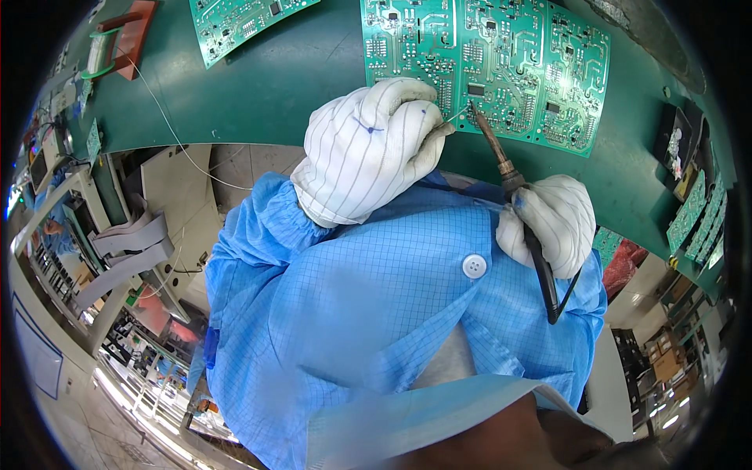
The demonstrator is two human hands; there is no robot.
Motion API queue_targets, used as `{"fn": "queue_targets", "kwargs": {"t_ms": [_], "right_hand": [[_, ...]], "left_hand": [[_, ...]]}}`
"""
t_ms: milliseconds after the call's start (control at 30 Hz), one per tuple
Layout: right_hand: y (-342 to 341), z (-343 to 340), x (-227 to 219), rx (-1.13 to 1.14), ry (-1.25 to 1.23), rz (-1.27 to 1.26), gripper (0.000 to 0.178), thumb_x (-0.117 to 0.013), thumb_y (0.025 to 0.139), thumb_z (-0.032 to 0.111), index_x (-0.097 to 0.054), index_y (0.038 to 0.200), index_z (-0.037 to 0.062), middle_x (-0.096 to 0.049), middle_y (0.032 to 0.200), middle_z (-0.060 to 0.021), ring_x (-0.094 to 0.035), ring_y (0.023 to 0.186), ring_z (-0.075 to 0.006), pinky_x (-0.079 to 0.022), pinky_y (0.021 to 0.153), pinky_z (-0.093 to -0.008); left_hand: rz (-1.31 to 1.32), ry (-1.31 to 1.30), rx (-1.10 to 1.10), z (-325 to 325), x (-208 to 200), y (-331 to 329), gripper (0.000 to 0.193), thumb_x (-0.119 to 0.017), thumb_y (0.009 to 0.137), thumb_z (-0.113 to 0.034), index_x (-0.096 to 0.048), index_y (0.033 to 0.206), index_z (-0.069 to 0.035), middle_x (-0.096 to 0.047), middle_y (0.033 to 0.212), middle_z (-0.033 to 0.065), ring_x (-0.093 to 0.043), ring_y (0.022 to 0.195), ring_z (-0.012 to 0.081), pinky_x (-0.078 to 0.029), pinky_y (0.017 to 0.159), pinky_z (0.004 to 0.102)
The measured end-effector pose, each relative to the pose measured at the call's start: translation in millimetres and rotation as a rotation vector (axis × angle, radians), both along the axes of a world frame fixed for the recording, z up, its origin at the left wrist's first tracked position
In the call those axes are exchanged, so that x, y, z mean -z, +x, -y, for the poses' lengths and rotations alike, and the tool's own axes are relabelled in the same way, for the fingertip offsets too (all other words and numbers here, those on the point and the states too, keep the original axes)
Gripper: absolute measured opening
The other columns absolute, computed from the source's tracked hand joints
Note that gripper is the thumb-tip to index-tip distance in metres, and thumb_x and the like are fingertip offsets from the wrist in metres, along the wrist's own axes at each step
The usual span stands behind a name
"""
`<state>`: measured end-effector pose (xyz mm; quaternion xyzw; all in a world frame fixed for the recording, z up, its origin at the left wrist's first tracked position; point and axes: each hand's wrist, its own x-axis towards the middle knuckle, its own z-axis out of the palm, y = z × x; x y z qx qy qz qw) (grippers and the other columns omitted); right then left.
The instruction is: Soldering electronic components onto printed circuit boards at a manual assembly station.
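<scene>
A large green circuit board panel [501, 47] lies on the green bench mat in front of me. My right hand [560, 219], in a white striped glove, is closed round the handle of a soldering iron [492, 141]. The iron's tip meets the board beside a dark chip [475, 90]. My left hand [368, 149], gloved the same way, pinches a thin solder wire [457, 114], whose end reaches the iron's tip. That hand rests over the panel's near left edge. Its fingertips are partly hidden by the glove's folds.
A solder spool [98, 53] sits on a red-brown stand [135, 39] at the far left, its wire trailing toward my left arm. Another circuit board [243, 23] lies at the back. A black box [672, 141] and several smaller boards [689, 211] are at the right.
</scene>
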<state>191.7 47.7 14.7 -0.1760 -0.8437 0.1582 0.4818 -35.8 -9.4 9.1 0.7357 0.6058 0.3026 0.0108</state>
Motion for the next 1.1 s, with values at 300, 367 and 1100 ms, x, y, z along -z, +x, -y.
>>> {"fn": "queue_targets", "kwargs": {"t_ms": [300, 367, 1100], "right_hand": [[0.9, -1.9, -5.1, -0.03, -0.021, 0.067, 0.022, -0.075, 0.065, -0.001, -0.064, 0.084, -0.0016, -0.064, 0.065, -0.0123, -0.065, 0.053, -0.0246, -0.053, 0.049, -0.0345], [-1.4, -0.9, -2.9, 0.003, -0.002, 0.016, 0.022, -0.074, 0.064, -0.001, -0.064, 0.084, -0.0014, -0.064, 0.064, -0.0122, -0.065, 0.053, -0.0246, -0.054, 0.049, -0.0347], [66.8, -12.8, 10.5, 0.5, -0.031, -0.056, 0.019, -0.066, 0.08, -0.001, -0.064, 0.098, -0.0012, -0.066, 0.075, -0.013, -0.066, 0.062, -0.0222, -0.055, 0.057, -0.0334]], "left_hand": [[0.024, -0.049, 0.027, -0.5, -8.1, -0.2, 0.023, -0.08, 0.071, -0.011, -0.066, 0.09, -0.01, -0.067, 0.097, 0.0031, -0.067, 0.077, 0.0204, -0.054, 0.065, 0.0313], [0.025, -0.054, 0.027, -1.2, -7.3, -0.8, 0.024, -0.081, 0.071, -0.011, -0.066, 0.09, -0.011, -0.067, 0.097, 0.0031, -0.067, 0.077, 0.0205, -0.054, 0.065, 0.0314], [0.021, 0.029, 0.026, -4.2, -6.7, -2.0, 0.02, -0.079, 0.072, -0.016, -0.064, 0.084, -0.015, -0.066, 0.095, -0.0018, -0.065, 0.078, 0.0159, -0.053, 0.068, 0.0293]]}}
